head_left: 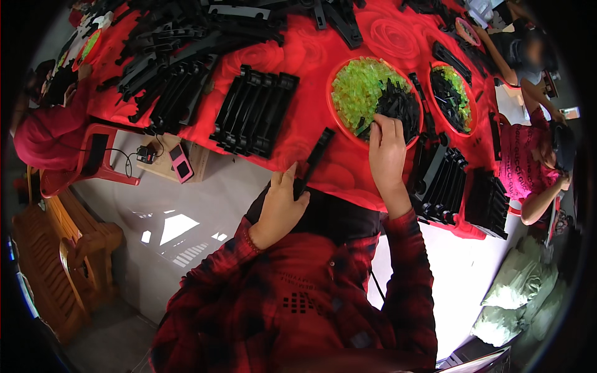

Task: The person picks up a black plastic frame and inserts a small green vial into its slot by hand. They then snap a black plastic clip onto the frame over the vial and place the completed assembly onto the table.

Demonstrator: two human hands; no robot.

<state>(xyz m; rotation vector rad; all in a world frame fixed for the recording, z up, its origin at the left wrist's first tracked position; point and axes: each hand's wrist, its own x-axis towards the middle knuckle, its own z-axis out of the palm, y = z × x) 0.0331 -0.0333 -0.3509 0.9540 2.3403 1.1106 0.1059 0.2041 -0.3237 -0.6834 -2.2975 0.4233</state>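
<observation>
My left hand (pixel 278 204) is closed around the lower end of a long, narrow black plastic strip (pixel 319 151), which slants up and away at the table's near edge. Over the round red-rimmed basket (pixel 332 105), my right hand (pixel 387 149) has its thumb and fingers pinched together at the pieces. Small translucent yellow-green pieces (pixel 356 82) fill that basket's left and far side. Small black pieces (pixel 401 107) are heaped on its right. Whatever is between my right fingertips is too small to make out.
On the red rose-patterned tablecloth (pixel 298 53) lie a row of black strips (pixel 254 112), a large black pile (pixel 180 56) and more strips (pixel 443 183) at right. A second basket (pixel 476 109) holds similar pieces. People sit left and right. A pink phone-like device (pixel 181 163) lies below the table.
</observation>
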